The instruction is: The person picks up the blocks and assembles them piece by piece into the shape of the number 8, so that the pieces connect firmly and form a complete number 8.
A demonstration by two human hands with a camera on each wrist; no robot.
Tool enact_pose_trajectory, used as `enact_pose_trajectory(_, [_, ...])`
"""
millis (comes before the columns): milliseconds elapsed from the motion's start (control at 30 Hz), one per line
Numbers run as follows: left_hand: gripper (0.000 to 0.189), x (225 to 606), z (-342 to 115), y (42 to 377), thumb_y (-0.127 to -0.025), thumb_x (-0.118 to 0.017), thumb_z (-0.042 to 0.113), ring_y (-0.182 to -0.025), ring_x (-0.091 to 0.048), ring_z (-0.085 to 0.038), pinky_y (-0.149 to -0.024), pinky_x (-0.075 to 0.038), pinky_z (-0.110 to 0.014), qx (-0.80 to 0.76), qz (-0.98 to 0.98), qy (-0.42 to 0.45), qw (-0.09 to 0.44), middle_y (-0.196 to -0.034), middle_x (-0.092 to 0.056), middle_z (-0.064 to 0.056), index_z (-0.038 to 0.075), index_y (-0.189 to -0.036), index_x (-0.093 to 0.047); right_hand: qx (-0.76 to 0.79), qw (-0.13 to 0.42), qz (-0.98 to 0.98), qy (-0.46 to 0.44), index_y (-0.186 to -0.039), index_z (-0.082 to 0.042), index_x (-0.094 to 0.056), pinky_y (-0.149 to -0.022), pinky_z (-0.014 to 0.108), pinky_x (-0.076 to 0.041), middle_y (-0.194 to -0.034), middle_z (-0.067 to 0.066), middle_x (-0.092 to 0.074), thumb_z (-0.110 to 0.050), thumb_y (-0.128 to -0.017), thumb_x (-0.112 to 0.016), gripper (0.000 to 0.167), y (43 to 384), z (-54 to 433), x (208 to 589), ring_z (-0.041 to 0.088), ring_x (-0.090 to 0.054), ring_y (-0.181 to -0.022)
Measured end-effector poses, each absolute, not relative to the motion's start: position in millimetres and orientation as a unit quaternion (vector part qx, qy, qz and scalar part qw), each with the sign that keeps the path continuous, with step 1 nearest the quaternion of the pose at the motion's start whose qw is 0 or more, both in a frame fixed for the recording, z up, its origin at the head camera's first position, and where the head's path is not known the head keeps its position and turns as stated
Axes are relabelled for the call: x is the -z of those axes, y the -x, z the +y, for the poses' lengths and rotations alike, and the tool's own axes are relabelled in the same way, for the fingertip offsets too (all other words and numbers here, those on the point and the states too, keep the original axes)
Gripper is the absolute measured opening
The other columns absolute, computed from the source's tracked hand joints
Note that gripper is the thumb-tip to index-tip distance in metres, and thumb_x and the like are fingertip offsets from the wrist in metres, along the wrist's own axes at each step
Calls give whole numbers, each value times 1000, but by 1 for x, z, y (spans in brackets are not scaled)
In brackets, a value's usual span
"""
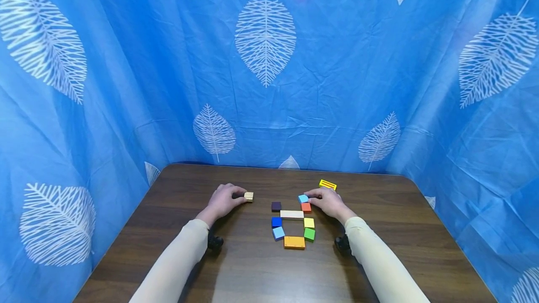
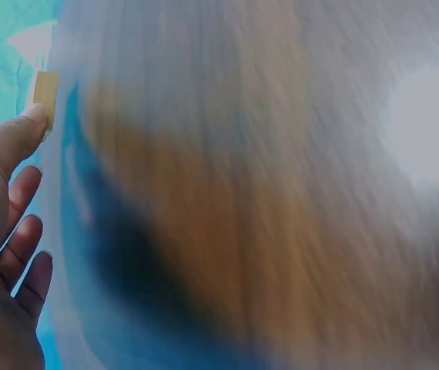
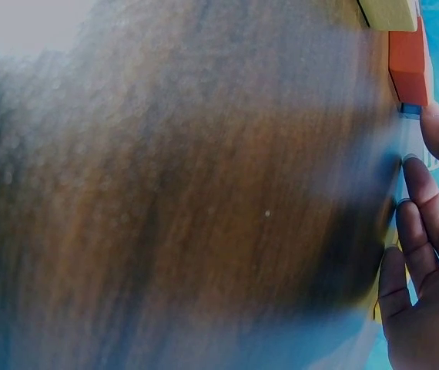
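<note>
My left hand pinches a pale wooden block between thumb and fingers, left of a ring of coloured blocks. In the left wrist view the thumb presses the block's side while the other fingers spread loosely. At the ring's far right, my right hand holds a light blue block by thumb and fingertip. That block sits right at the far edge of a red-orange block. In the right wrist view the red-orange block stands just above the thumb, and the blue block is mostly hidden.
A long cream block crosses the ring, with a dark block at its left. Nearer lie blue, light blue, yellow, green and orange blocks. A yellow block lies behind my right hand. Blue curtains surround the table.
</note>
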State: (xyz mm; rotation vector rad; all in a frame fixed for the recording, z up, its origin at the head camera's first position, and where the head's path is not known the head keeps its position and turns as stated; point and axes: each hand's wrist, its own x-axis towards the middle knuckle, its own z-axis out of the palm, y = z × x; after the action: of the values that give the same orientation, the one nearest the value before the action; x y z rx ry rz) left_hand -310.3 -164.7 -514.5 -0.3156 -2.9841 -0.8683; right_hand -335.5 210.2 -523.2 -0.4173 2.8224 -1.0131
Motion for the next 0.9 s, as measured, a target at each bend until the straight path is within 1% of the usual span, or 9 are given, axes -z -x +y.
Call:
enact_pose_trajectory(200, [32, 508, -143, 317, -95, -74, 37, -108, -54, -24, -96, -44, -46, 259, -956, 137, 19, -114, -68, 0, 22, -123, -75, 334, 55, 931, 139, -129, -18, -73, -105, 59, -41, -129, 6, -69, -19, -101, -66, 28, 335, 210, 522, 30, -59, -123])
enact_pose_trajectory(400, [32, 502, -122, 322, -96, -73, 37, -105, -54, -22, -95, -44, -45, 238, -957, 162, 19, -110, -68, 2, 21, -123, -75, 334, 58, 931, 135, -130, -18, -72, -105, 59, -41, -130, 7, -68, -20, -102, -65, 29, 335, 210, 523, 31, -58, -124])
enact_pose_trajectory(600, [32, 499, -106, 328, -96, -73, 36, -104, -54, -21, -96, -44, -44, 213, -960, 184, 14, -110, -68, 2, 21, -124, -75, 337, 58, 931, 131, -129, -19, -73, -105, 58, -41, -130, 6, -69, -19, -102, -65, 28, 334, 210, 523, 30, -58, -123])
enact_pose_trajectory(767, [30, 502, -96, 334, -97, -72, 36, -104, -54, -21, -95, -44, -43, 184, -963, 195, 16, -113, -69, 2, 22, -124, -76, 329, 54, 933, 133, -129, -19, -73, -105, 58, -40, -129, 5, -69, -20, -102, -66, 29, 334, 210, 523, 29, -59, -123])
enact_pose_trajectory(900, [30, 502, -90, 335, -97, -72, 35, -104, -53, -21, -93, -44, -42, 171, -966, 196, 7, -115, -69, 2, 24, -124, -76, 326, 50, 934, 138, -129, -19, -73, -105, 57, -41, -129, 5, -69, -20, -101, -66, 29, 335, 209, 524, 29, -59, -124])
